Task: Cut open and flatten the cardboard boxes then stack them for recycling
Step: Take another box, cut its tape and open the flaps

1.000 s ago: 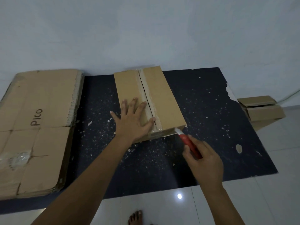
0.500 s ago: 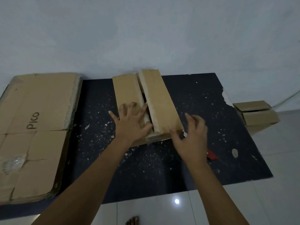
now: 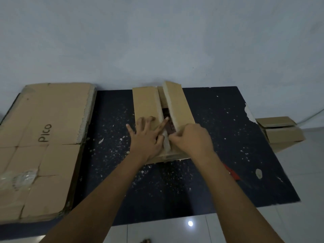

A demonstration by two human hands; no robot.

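Observation:
A brown cardboard box (image 3: 145,102) lies on the dark speckled mat (image 3: 219,137), its two top flaps split along the middle seam. My left hand (image 3: 146,135) rests spread on the left flap, with its thumb reaching into the gap. My right hand (image 3: 191,137) grips the near end of the right flap (image 3: 178,102), which stands tilted up. A dark inside shows in the gap between the flaps. The red cutter (image 3: 231,172) lies on the mat just right of my right forearm, partly hidden by it.
A stack of flattened cardboard (image 3: 42,141) marked "PICO" lies at the mat's left. Another small box (image 3: 280,132) sits off the mat's right edge on the tiled floor. Cardboard crumbs dot the mat. A pale wall stands right behind.
My right hand put the red cutter down on the mat and moved onto the box's right flap. The seam has opened and the right flap has lifted.

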